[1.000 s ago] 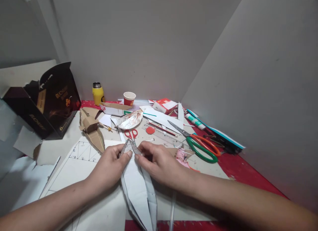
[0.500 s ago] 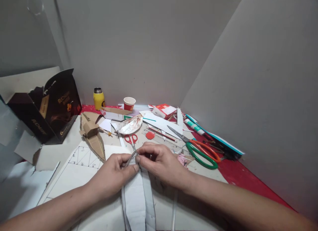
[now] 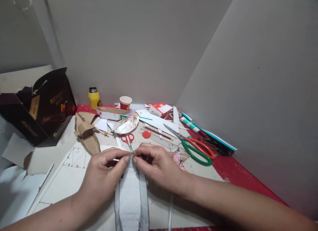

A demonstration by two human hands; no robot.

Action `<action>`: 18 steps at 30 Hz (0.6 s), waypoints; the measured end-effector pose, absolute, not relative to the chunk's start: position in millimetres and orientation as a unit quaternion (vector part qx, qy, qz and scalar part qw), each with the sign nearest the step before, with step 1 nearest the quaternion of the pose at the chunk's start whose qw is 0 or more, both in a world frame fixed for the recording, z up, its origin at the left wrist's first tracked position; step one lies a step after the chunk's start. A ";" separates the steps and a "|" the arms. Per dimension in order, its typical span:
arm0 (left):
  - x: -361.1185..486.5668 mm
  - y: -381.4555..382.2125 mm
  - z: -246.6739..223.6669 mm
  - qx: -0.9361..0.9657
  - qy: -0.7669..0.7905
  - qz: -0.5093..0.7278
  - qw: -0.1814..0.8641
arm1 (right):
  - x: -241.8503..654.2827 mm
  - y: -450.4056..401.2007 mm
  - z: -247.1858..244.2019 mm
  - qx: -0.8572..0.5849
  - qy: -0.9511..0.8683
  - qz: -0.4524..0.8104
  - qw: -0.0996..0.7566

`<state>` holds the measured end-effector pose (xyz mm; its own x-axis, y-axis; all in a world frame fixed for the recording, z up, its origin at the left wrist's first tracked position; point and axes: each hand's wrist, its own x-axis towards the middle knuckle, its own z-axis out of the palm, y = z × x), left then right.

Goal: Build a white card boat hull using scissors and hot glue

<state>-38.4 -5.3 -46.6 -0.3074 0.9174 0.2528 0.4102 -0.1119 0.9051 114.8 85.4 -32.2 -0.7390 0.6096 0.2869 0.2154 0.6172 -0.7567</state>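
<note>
A long white cardboard piece (image 3: pixel 129 198) with raised side strips lies in front of me, its narrow far end between my hands. My left hand (image 3: pixel 105 173) is closed, thumb and forefinger pinching that tip. From the other side my right hand (image 3: pixel 155 163) pinches the same tip, its fingertips almost touching the left ones. The exact edges under the fingertips are hidden. Just beyond the tip lie small red-handled scissors (image 3: pixel 128 140). A brown cardboard boat shape (image 3: pixel 88 135) rests past my left hand, and large scissors (image 3: pixel 198 150) with green and orange handles lie beyond my right.
A dark box (image 3: pixel 47 108) stands at the left. Along the back are a yellow bottle (image 3: pixel 94 98), a paper cup (image 3: pixel 125 103) and a silvery leaf-shaped piece (image 3: pixel 126 124). Paper scraps, a pencil (image 3: pixel 159 133) and a glue tube (image 3: pixel 190 124) lie toward the right. A sheet with drawn lines (image 3: pixel 67 178) lies at left.
My left thumb has come off the top of the white cardboard and now meets the forefinger at its tip. Both hands are drawn together there. The whole view has shifted slightly.
</note>
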 end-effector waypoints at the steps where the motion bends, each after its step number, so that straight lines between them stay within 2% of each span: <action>1: -38.1 -4.9 -46.8 0.534 0.617 0.524 0.245 | 114.8 85.0 -32.2 -0.238 -0.862 0.358 0.270; 18: -34.7 -6.3 -42.1 0.518 0.619 0.530 0.259 | 115.9 83.6 -28.7 -0.236 -0.866 0.356 0.261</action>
<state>-34.7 -6.3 -42.1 -0.3280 0.9168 0.2277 0.3671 -0.0984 0.9250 115.9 83.6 -28.7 -0.7525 0.5941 0.2842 0.2227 0.6356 -0.7392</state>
